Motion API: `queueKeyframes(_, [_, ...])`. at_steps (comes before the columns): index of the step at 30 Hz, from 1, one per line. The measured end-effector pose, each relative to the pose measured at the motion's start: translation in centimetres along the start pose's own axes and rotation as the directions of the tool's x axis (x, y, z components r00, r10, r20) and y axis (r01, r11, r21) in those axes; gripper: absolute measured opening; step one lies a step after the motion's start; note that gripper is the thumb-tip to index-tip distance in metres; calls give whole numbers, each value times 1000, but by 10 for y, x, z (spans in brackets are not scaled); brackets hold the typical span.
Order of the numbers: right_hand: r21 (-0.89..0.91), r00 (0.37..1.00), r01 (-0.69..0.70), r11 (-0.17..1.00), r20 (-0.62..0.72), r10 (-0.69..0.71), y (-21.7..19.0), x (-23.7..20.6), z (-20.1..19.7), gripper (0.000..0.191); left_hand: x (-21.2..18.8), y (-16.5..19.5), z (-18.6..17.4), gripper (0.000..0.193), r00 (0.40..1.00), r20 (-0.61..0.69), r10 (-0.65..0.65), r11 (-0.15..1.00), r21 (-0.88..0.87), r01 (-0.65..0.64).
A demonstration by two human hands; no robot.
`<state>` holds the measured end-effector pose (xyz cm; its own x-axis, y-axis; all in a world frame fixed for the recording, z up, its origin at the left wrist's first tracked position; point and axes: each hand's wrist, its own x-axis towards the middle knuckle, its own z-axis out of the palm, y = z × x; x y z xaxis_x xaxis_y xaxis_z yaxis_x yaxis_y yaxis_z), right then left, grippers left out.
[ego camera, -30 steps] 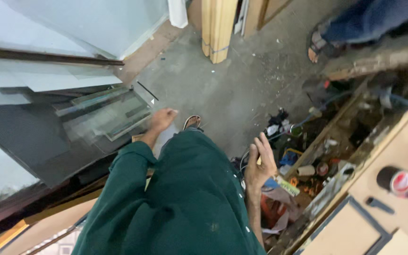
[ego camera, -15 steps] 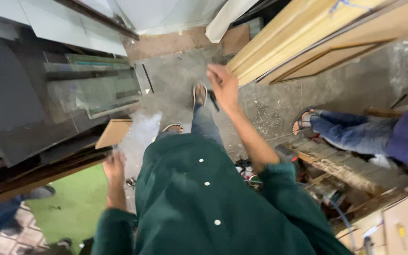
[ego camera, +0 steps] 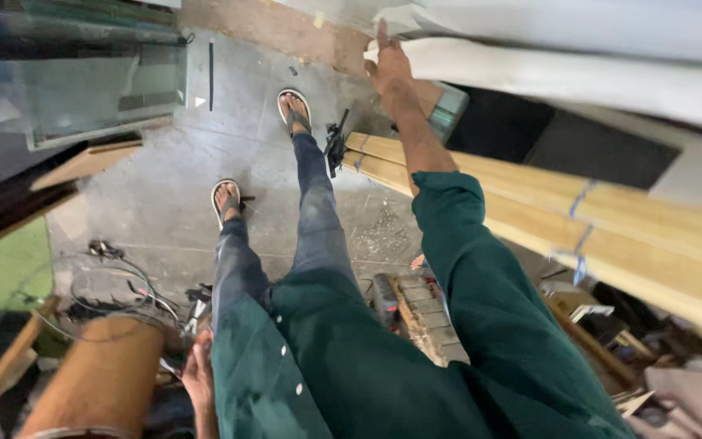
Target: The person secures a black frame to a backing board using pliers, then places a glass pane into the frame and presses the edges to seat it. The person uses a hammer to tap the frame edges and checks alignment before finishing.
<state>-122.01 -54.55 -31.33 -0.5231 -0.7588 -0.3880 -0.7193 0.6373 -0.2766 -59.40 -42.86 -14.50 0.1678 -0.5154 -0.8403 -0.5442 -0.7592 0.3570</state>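
Colours noted: workshop floor and clothing.
Dark green shirt sleeve [ego camera: 481, 284], faded blue jeans [ego camera: 318, 219], pale yellow wooden planks [ego camera: 611, 219] with blue straps [ego camera: 580, 223], grey floor [ego camera: 164, 187].

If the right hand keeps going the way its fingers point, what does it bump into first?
Probably the white board: the right hand points at its near end, fingertips already at its edge, though depth is hard to judge.

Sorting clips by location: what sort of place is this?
Probably a carpentry or glazing workshop: bundled wooden planks, glass panes leaning at the side, and tangled cables on a dusty concrete floor.
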Motion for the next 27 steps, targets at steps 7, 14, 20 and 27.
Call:
queueKeyframes(7, [13, 983, -131, 991, 135, 128, 28, 47, 63, 125, -53, -37, 38, 52, 957, -133, -259, 965, -4, 261])
queueKeyframes(14, [94, 981, -181, 979, 81, 174, 31, 48, 85, 116, -78, -45, 63, 42, 945, -110, -307, 951, -69, 301])
queueKeyframes(20, [-86, 973, -48, 995, -227, 27, 29, 49, 93, 41, -101, -60, 76, 38, 940, -129, -317, 934, -212, 286])
queueKeyframes(27, [-205, 967, 233, 951, -55, -248, 29, 71, 108, 18, -114, -82, 80, 40, 921, -162, -353, 917, -255, 307])
